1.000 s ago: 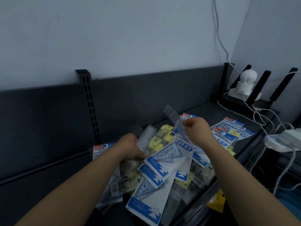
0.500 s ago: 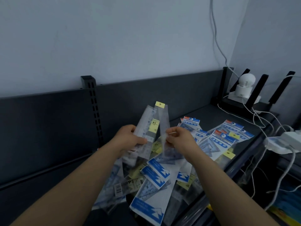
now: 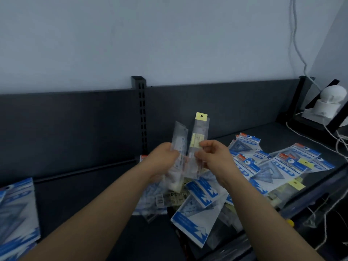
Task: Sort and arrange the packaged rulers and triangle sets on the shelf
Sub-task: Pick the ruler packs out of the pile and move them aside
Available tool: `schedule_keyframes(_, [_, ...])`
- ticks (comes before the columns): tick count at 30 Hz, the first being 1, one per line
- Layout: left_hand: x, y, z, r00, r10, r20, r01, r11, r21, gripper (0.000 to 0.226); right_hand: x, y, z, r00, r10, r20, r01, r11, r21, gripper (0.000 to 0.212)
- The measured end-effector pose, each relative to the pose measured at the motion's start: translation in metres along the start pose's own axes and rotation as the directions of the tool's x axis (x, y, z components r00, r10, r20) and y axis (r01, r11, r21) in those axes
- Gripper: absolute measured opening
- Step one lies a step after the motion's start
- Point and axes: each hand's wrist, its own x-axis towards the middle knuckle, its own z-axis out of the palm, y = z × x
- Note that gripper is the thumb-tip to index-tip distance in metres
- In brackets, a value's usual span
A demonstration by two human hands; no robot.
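Over the middle of the shelf [image 3: 90, 200], the left hand [image 3: 165, 157] pinches an upright ruler pack [image 3: 179, 137], and the right hand [image 3: 213, 157] pinches a yellow-tagged pack [image 3: 200, 131]. I judge them light and stiff, with slippery film, so hold them low across the width.

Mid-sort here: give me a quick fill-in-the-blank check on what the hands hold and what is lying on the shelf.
1. The ruler packet pinched by the right hand has a ____ tab at its top.
2. The left hand grips a second ruler packet, which stands to the ____ of the first.
3. The triangle sets lying on the shelf have ____ and white cards.

Missing words: yellow; left; blue.
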Motion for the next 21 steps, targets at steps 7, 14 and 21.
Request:
schedule_keyframes(7, [-0.056,-0.011,-0.036,0.976,-0.043,-0.215,0.027,0.997,-0.073,0.018,-0.015,-0.012,0.044,0.964,-0.132,0.231,0.161,0.981,-0.112,0.025])
schedule_keyframes(14, [-0.128,-0.045,-0.061,0.860,-0.114,-0.498,0.032,0.985,-0.170,0.021,-0.052,-0.011,0.103,0.858,-0.153,0.490,0.231,0.968,-0.102,0.025])
schedule_keyframes(21, [-0.206,-0.074,-0.096,0.694,-0.151,-0.704,0.049,0.985,-0.163,0.023,-0.105,-0.018,0.172,0.714,-0.223,0.663,0.366,0.927,-0.082,0.032])
